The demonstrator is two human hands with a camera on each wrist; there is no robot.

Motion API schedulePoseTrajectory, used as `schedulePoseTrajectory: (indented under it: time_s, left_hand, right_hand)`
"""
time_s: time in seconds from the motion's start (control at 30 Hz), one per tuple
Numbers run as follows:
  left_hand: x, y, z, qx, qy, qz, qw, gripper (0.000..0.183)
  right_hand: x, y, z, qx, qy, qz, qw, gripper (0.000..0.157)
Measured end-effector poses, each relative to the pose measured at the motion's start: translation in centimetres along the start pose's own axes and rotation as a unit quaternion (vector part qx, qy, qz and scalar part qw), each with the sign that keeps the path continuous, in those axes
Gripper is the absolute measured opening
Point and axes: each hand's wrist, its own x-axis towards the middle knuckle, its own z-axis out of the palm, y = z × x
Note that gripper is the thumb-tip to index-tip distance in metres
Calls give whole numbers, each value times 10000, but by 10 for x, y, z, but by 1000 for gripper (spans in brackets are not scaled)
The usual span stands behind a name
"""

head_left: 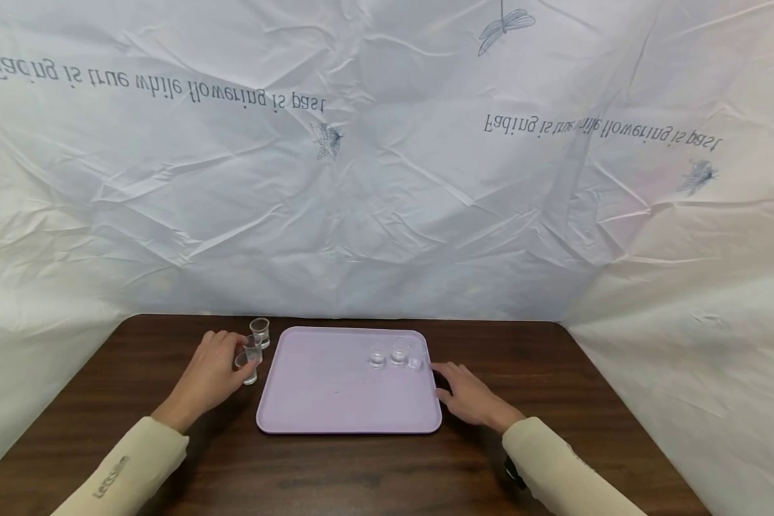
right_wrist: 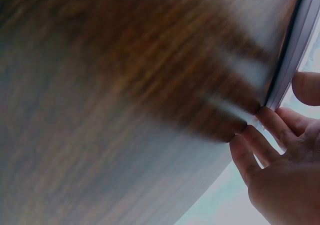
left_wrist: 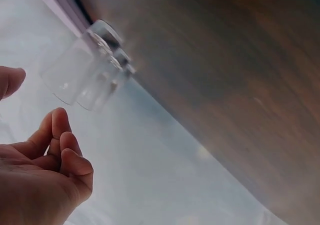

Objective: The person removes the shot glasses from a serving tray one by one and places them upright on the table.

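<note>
My left hand (head_left: 209, 373) reaches around the small clear glasses left of the tray, thumb and fingers spread apart. The near glass (head_left: 249, 371) and a middle glass (head_left: 253, 347) stand between its fingertips; a third glass (head_left: 260, 332) is just behind. In the left wrist view a gap shows between the fingers (left_wrist: 61, 122) and the nearest glass (left_wrist: 70, 77). My right hand (head_left: 469, 395) lies at the right edge of the lilac tray (head_left: 335, 416), its fingertips at the rim and on the tabletop. Three small clear glasses (head_left: 397, 357) stand on the tray's right rear part.
The dark wooden table (head_left: 335, 473) extends around the tray. A white printed cloth (head_left: 361, 215) hangs along its back edge and at the sides.
</note>
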Motion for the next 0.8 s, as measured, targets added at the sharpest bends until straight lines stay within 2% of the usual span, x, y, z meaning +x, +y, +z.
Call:
schedulePoseTrajectory:
  time_s: [0.2, 0.43, 0.8]
  left_hand:
    - [11, 17, 15, -217, 48, 131, 9997, 31]
    - [24, 41, 31, -601, -306, 99, 9977, 33]
    - [49, 68, 55, -752, -410, 688, 9939, 33]
  right_hand:
    - [-1, 0, -3, 51, -41, 73, 10000, 46]
    - [-2, 0, -4, 87, -137, 40, 9999, 46]
    - [3, -1, -3, 74, -137, -55, 9999, 46]
